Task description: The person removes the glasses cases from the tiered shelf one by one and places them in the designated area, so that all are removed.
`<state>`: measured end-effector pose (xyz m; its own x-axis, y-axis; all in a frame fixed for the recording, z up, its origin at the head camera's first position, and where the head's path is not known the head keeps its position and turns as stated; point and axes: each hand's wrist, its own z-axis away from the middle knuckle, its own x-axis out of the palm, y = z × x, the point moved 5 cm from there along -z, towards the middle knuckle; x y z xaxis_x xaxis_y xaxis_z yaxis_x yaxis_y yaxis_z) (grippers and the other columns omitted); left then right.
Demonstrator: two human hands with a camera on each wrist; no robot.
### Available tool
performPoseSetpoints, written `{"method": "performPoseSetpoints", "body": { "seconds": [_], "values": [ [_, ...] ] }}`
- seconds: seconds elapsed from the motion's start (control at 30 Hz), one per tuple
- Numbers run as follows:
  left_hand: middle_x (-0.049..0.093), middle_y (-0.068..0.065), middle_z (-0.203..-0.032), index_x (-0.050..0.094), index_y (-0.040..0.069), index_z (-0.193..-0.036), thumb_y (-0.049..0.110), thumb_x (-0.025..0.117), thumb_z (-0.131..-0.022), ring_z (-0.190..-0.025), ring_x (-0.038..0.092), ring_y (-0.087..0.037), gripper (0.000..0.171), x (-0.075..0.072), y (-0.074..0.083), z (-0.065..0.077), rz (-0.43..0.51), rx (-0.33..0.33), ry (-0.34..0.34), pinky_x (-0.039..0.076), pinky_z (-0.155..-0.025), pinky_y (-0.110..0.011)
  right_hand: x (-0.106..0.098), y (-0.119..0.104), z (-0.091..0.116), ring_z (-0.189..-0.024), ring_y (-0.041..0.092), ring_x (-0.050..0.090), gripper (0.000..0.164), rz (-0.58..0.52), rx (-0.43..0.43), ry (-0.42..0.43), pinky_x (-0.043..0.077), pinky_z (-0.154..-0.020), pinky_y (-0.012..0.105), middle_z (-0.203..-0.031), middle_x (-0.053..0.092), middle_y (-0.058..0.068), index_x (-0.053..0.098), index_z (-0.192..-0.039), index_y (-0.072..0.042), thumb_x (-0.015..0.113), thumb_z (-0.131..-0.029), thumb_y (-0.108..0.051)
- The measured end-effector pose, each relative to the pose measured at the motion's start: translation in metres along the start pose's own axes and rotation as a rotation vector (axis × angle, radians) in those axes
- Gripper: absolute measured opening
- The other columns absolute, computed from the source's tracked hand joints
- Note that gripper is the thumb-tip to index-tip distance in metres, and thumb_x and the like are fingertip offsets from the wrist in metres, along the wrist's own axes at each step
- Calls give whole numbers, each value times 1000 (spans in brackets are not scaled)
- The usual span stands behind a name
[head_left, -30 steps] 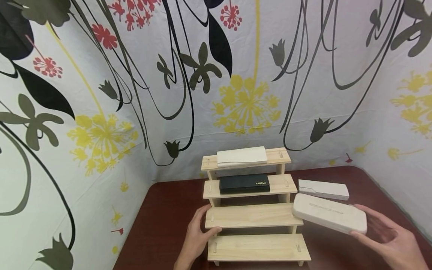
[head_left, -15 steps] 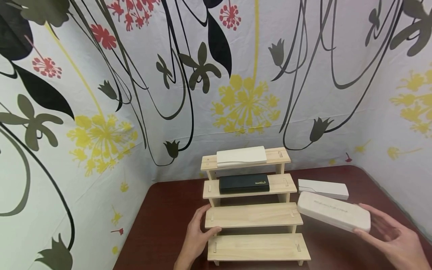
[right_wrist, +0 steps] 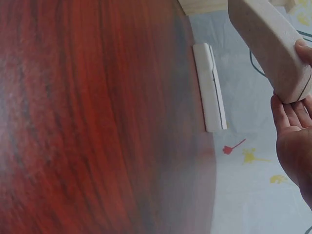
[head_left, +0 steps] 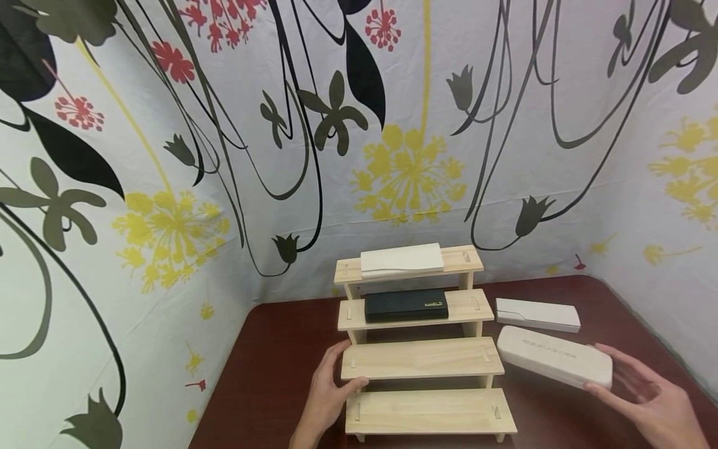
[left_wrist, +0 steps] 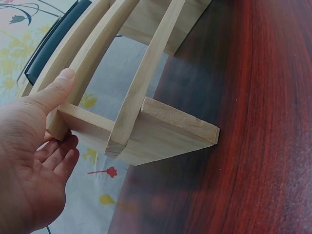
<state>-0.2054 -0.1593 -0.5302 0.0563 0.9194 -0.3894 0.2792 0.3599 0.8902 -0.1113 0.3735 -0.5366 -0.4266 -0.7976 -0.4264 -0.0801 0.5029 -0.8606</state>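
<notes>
My left hand point(head_left: 326, 390) holds the left end of a shelf on a four-step wooden display stand point(head_left: 429, 411). In the left wrist view its thumb point(left_wrist: 61, 83) lies over the board, with fingers curled beneath. My right hand point(head_left: 653, 393) pinches one end of a white, rounded glasses case point(head_left: 555, 358), thumb on the near side and fingers on the far side. That case hangs tilted above the table, right of the stand, with faint lettering on its lid. In the right wrist view the glasses case point(right_wrist: 268, 44) shows its smooth side and a lid seam.
A flat white case point(head_left: 401, 259) lies on the top shelf. One step lower rests a black case point(head_left: 406, 305) with gold lettering. Another slim white case point(head_left: 537, 315) lies on the dark red table point(head_left: 269, 368), right of the stand. Flower-patterned cloth point(head_left: 404, 93) hangs behind.
The right hand has shifted slightly right with the glasses case, then a little lower, leaving the case beside the stand's edge. My left hand stays on the shelf.
</notes>
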Motion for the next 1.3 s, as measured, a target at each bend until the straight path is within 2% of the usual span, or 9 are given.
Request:
{"method": "performPoseSetpoints", "body": {
  "seconds": [0.23,0.47,0.73,1.13,1.23,1.3],
  "values": [
    [54,-2,-154,54,20,-152,40,92,-83,-146,47,-30,81,0,-2,-1,-25,-18,-3,38,-117,-59,5,8,-1,-110,-26,51,77,-42,-1,-18,47,-81,1,-131,58,-34,59,-152,-8,93,-83,-10],
    [54,-3,-154,54,20,-152,40,92,-84,-145,47,-31,81,0,-2,-1,-17,-10,-4,38,-117,-61,9,19,-2,-105,-30,47,77,3,42,-43,46,-78,0,-131,53,-39,57,-155,-15,92,-86,-22],
    [53,0,-153,54,21,-153,41,93,-82,-147,45,-27,83,-1,-3,-1,-5,-35,-9,36,-119,-59,15,28,-6,-103,-30,46,78,31,34,-61,47,-77,2,-127,51,-41,57,-151,-5,94,-85,-26],
    [53,-1,-154,54,20,-153,42,92,-82,-148,44,-29,83,0,-2,-1,-2,-21,-14,35,-120,-60,20,42,-15,-102,-30,46,80,10,77,-137,52,-74,6,-124,48,-45,52,-156,-4,89,-90,-30],
    [53,-1,-154,54,19,-153,42,92,-82,-148,44,-30,84,0,-3,-1,-2,-21,-14,34,-120,-60,19,45,-17,-101,-30,45,82,47,54,-141,50,-74,5,-125,47,-42,50,-157,-2,89,-90,-31],
    [53,-2,-153,54,19,-153,41,93,-82,-148,44,-30,84,0,-3,-1,-3,-20,-12,34,-120,-60,19,47,-19,-101,-31,43,83,83,33,-141,48,-74,3,-134,49,-31,50,-156,0,89,-90,-31]
  ]
}}
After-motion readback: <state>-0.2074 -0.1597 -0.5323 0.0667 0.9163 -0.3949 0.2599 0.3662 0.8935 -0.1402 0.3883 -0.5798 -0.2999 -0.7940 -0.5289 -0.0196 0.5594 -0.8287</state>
